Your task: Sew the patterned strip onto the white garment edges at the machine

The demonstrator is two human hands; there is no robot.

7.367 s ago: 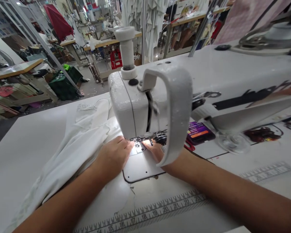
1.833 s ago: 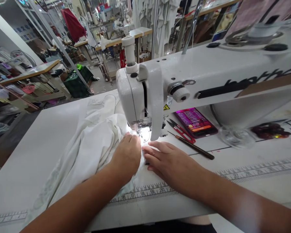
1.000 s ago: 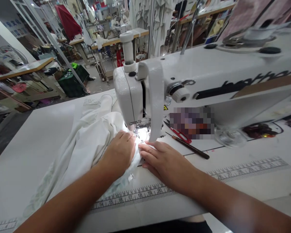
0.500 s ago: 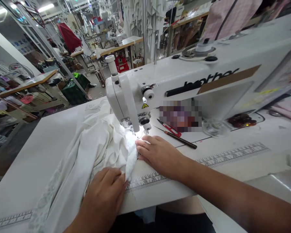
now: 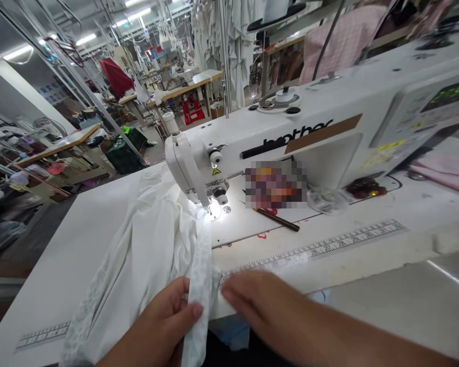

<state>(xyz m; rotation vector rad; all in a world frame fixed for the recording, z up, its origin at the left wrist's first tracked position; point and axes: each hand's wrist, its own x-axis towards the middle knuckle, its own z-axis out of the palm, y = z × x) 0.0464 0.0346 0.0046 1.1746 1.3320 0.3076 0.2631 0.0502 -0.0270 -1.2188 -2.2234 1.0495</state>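
White fabric (image 5: pixel 153 244), edge in left hand (image 5: pixel 156 326) fingers (image 5: pixel 194 311), right hand (image 5: pixel 252 300) beside (blurred)

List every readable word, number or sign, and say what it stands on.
"brother": on the sewing machine, along its arm.
Yellow warning triangle: on the machine's head, symbol too small to read.
Ruler strip: numbers blurred.
Control panel: text blurred.
Pixelated patch: unreadable.

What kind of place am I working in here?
Most likely a garment factory floor: an industrial sewing machine on the white table, white fabric in the left hand, more sewing stations and hanging garments behind.
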